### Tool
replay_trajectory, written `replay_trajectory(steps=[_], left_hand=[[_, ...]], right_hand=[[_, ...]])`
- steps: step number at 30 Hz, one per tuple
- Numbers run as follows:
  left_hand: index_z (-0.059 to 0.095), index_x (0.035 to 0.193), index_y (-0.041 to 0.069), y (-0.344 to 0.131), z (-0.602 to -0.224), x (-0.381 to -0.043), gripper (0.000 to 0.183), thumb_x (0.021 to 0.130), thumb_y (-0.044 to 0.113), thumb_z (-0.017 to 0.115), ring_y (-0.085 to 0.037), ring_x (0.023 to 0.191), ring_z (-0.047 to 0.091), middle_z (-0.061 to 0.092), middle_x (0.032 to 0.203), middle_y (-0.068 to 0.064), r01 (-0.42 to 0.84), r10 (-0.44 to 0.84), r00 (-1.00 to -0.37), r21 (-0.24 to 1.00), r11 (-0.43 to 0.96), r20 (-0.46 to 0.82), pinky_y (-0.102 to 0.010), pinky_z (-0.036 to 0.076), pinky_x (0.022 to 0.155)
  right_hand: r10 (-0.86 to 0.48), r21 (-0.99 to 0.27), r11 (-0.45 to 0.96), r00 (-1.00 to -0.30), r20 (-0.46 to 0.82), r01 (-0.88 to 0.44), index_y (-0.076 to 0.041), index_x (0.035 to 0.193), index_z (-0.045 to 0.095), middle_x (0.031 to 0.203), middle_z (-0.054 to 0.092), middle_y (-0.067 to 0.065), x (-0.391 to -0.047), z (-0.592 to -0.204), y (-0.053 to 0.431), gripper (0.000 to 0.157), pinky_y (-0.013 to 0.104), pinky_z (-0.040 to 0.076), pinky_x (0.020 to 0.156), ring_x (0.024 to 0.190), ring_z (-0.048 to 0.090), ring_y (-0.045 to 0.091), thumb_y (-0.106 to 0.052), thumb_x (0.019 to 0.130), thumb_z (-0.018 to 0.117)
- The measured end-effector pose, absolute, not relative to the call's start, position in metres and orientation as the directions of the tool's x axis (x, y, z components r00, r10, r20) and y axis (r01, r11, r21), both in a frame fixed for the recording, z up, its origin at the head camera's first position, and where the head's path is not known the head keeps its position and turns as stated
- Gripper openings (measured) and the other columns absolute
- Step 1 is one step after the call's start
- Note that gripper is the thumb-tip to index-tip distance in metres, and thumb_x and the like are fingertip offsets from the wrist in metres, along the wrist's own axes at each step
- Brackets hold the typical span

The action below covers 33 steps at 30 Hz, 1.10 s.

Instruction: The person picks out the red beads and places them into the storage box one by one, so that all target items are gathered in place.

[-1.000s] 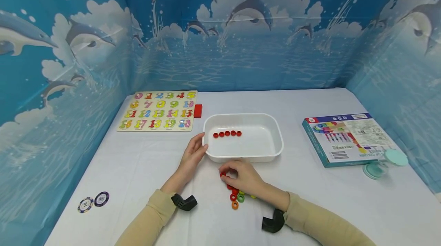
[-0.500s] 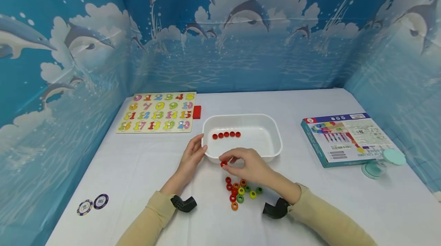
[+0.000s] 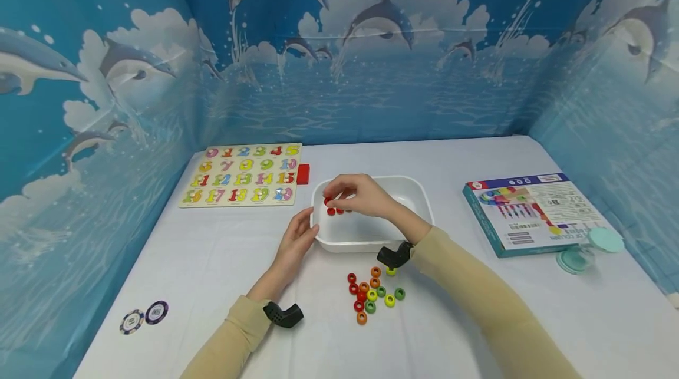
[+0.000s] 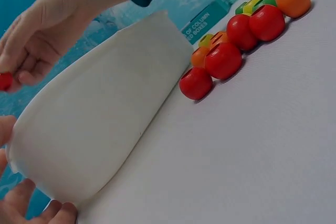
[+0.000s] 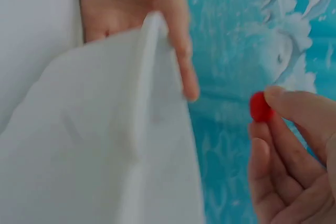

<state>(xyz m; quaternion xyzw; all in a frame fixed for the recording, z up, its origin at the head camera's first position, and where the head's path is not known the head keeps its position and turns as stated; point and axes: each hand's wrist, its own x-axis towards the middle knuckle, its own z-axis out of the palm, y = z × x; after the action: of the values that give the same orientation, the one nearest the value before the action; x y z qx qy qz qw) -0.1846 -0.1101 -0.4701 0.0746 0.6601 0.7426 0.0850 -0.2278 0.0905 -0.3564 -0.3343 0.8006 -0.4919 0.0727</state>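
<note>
In the head view a white tray stands mid-table, with a row of red beads inside, partly hidden by my right hand. That hand is over the tray's left part, pinching one red bead between thumb and fingertips; the bead looks raised in the right wrist view. My left hand holds the tray's near left corner, thumb and fingers against its outer wall. In front of the tray lies a loose cluster of beads, with red ones, orange ones, yellow ones and green ones.
A number puzzle board lies back left, a red block beside it. To the right are a boxed set and a small clear jar with its mint lid. Two poker chips lie front left.
My right hand has carried a red bead from the cluster up and over the tray to its left part. The left hand has stayed at the tray's corner.
</note>
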Motion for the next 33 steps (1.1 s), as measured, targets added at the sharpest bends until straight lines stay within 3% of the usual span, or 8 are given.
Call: replay_trajectory(steps=[6, 9, 20, 26, 33], left_hand=[[0.035, 0.134, 0.021, -0.109, -0.465, -0.182, 0.049, 0.089, 0.027, 0.054, -0.013, 0.129, 0.025, 0.028, 0.142, 0.002, -0.027, 0.233, -0.972, 0.992, -0.125, 0.003, -0.032, 0.031, 0.101], [0.038, 0.131, 0.025, -0.110, -0.474, -0.186, 0.049, 0.087, 0.031, 0.057, -0.009, 0.127, 0.028, 0.031, 0.140, 0.005, -0.012, 0.213, -0.977, 0.991, -0.133, 0.017, -0.030, 0.033, 0.099], [0.033, 0.135, 0.016, -0.110, -0.475, -0.186, 0.056, 0.087, 0.029, 0.057, -0.019, 0.129, 0.026, 0.028, 0.142, -0.005, 0.018, 0.221, -0.974, 0.989, -0.150, 0.051, -0.038, 0.029, 0.101], [0.036, 0.133, 0.021, -0.110, -0.475, -0.185, 0.053, 0.086, 0.032, 0.058, -0.015, 0.129, 0.026, 0.029, 0.142, 0.000, -0.006, 0.218, -0.976, 0.990, -0.141, 0.026, -0.035, 0.030, 0.101], [0.035, 0.134, 0.022, -0.111, -0.469, -0.185, 0.049, 0.089, 0.027, 0.054, -0.014, 0.131, 0.020, 0.025, 0.144, 0.003, -0.040, 0.237, -0.971, 0.991, -0.127, -0.009, -0.033, 0.030, 0.102]], right_hand=[[-0.669, -0.806, 0.390, -0.738, 0.084, -0.446, -0.011, 0.095, 0.065, 0.088, 0.064, -0.004, -0.268, -0.407, 0.086, 0.020, 0.023, 0.050, 0.070, 0.080, 0.059, 0.008, -0.014, 0.076, 0.071], [-0.682, -0.753, 0.452, -0.729, 0.053, -0.478, -0.011, 0.092, 0.066, 0.084, 0.065, -0.004, -0.270, -0.415, 0.084, 0.019, 0.023, 0.050, 0.070, 0.078, 0.059, 0.007, -0.014, 0.075, 0.072], [-0.639, -0.692, 0.594, -0.763, -0.096, -0.411, -0.011, 0.097, 0.065, 0.082, 0.065, -0.006, -0.265, -0.428, 0.077, 0.024, 0.022, 0.048, 0.071, 0.076, 0.057, 0.009, -0.011, 0.074, 0.072], [-0.607, -0.707, 0.573, -0.794, -0.026, -0.415, -0.011, 0.104, 0.063, 0.091, 0.065, -0.005, -0.264, -0.416, 0.082, 0.028, 0.021, 0.048, 0.073, 0.080, 0.058, 0.006, -0.014, 0.077, 0.070], [-0.577, -0.755, 0.472, -0.807, 0.128, -0.456, -0.011, 0.113, 0.059, 0.101, 0.064, -0.001, -0.242, -0.371, 0.106, 0.035, 0.027, 0.051, 0.066, 0.081, 0.058, 0.011, -0.021, 0.081, 0.067]])
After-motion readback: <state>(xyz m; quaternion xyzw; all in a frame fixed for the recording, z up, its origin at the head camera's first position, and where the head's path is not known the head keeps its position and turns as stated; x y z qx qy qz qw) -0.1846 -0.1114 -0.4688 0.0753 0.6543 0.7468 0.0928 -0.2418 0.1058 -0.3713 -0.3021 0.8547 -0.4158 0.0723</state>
